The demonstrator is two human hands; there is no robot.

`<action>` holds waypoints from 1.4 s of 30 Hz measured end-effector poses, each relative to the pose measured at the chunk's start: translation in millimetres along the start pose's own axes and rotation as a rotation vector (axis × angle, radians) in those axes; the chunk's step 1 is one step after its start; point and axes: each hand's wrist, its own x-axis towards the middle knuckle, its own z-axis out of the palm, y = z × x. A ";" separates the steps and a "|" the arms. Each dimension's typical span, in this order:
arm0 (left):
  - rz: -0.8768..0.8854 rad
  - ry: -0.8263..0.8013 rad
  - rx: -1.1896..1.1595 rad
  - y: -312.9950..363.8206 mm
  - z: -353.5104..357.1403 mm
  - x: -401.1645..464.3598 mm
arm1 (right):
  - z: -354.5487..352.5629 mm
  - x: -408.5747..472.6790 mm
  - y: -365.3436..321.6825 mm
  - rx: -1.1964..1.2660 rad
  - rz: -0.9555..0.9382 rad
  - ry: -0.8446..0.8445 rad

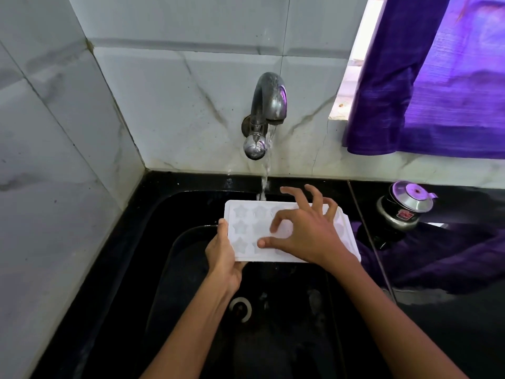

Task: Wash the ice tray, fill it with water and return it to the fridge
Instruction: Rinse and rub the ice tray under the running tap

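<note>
Running from a steel wall tap (pixel 269 105), a stream of water (pixel 264 181) falls into a black sink (pixel 169 214) set in a black counter under pale marbled tiles; a purple curtain (pixel 437 86) hangs at the window, above a small steel pot (pixel 407 206). The white ice tray (pixel 246 228) sits over the basin, its far edge meeting the stream. The left hand (pixel 224 258) grips its near-left corner, thumb on top. The right hand (pixel 306 228) lies over the tray's middle, fingers spread, tips touching the star-shaped cells.

We see white ice tray (pixel 247 228) with star moulds, black sink (pixel 164 214), purple curtain (pixel 437 91), grey-veined white tiles (pixel 164 91)
</note>
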 end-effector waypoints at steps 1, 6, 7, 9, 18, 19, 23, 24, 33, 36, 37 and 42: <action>-0.005 -0.001 0.009 -0.9 -1.2 -0.7 | 4.4 2.6 -2.2 0.000 0.000 0.015; -0.029 0.008 0.024 -4.1 -7.0 -1.9 | 21.6 14.2 -12.8 -0.073 -0.036 0.009; -0.029 0.006 0.023 -3.9 -8.0 -1.4 | 22.9 15.4 -14.0 -0.093 -0.042 0.001; -0.027 0.002 0.019 -3.5 -9.2 -0.2 | 24.5 17.0 -16.2 -0.128 -0.052 -0.001; -0.022 0.000 0.018 -5.9 -13.2 0.5 | 25.8 24.9 -20.0 -0.194 -0.094 0.049; -0.016 0.006 0.025 -6.1 -13.4 0.6 | 25.6 24.9 -21.1 -0.200 -0.090 0.032; 0.008 0.021 0.035 -6.9 -15.4 -1.8 | 22.6 24.7 -24.5 -0.212 -0.051 -0.006; 0.007 0.022 0.030 -6.4 -15.4 -2.5 | 22.9 24.0 -25.1 -0.210 -0.049 -0.009; 0.002 0.040 0.025 -7.5 -15.2 -6.3 | 20.5 24.1 -23.7 -0.046 0.000 0.003; 0.011 0.050 0.017 -6.5 -14.4 -9.5 | 17.1 18.1 -21.3 0.108 0.057 0.141; 0.014 0.056 0.015 -6.1 -13.7 -10.7 | 16.3 15.2 -21.5 0.118 0.057 0.160; 0.027 0.081 -0.003 -2.6 -9.7 -12.9 | 12.2 3.5 -19.6 0.086 -0.031 0.080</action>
